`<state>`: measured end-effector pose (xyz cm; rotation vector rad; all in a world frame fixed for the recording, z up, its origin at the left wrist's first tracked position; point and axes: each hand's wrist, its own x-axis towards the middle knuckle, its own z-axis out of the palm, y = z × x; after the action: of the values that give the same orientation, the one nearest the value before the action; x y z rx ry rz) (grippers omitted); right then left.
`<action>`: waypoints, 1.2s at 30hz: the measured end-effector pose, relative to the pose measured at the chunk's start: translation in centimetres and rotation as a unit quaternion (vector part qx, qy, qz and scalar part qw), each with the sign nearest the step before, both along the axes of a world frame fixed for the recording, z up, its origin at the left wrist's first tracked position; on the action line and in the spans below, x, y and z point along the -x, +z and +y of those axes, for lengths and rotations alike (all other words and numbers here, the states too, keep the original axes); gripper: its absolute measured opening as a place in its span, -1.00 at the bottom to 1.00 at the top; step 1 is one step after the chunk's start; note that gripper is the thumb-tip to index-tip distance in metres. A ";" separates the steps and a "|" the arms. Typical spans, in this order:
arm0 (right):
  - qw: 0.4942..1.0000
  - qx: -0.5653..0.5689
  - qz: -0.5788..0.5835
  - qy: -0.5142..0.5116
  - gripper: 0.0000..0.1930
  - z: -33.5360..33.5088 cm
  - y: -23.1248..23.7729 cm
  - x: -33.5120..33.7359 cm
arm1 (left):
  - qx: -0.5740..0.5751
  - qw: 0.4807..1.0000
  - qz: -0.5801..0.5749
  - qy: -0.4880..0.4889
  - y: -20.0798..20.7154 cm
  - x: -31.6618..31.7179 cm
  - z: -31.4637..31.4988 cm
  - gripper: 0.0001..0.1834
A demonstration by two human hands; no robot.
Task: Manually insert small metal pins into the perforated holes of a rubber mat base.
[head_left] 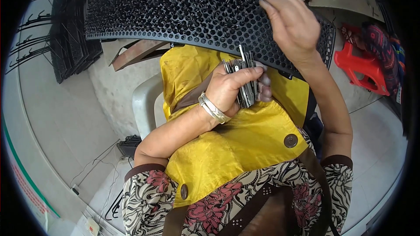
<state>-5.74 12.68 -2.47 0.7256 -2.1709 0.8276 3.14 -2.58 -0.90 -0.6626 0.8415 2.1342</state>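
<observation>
Bunch of thin, flat, silvery-grey metal strips [246, 96] is clamped in the left hand [225, 88], just off the near edge of a long black perforated tray [258, 46]. I'd call it well along: black upright pieces [175, 4] crowd the left and middle, while holes toward the right end look mostly bare. Right hand's [297, 26] bent over there, fingers close together; can't tell if they're pinching anything.

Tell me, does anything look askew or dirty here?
Slightly: one metal strip pokes above the rest of the bundle in the left hand. The apron also has brownish smudges near the tray, unlike its cleaner yellow below.
</observation>
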 end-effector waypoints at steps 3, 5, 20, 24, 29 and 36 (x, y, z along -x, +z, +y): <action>0.996 -0.075 -0.003 0.043 -0.84 -0.3 -0.8 -0.4 | -0.007 1.000 0.008 -0.005 0.0 0.0 0.0 -0.88; 0.993 -0.109 -0.011 0.040 -0.83 -0.4 -0.7 -0.8 | -0.010 1.000 0.013 -0.006 0.0 0.0 -0.1 -0.88; 0.805 0.289 -0.517 0.036 -0.93 0.0 2.9 -5.8 | 0.024 0.997 0.061 -0.032 0.2 -0.1 -0.3 -0.87; 0.895 0.224 -0.383 -0.042 -0.89 0.9 3.2 -4.2 | 0.039 0.998 0.036 -0.016 -0.2 -0.1 -0.3 -0.89; 0.964 0.195 -0.175 -0.048 -0.88 0.4 2.2 -2.1 | 0.044 0.998 0.035 -0.024 -0.2 0.0 -0.1 -0.88; 1.000 0.013 0.015 0.018 -0.84 -0.5 0.7 -0.8 | 0.040 0.998 0.037 -0.026 -0.3 0.0 -0.1 -0.88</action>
<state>-4.96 12.19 -1.72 0.7609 -2.1217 0.8558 3.10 -2.72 -1.17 -0.5990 0.9791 2.0988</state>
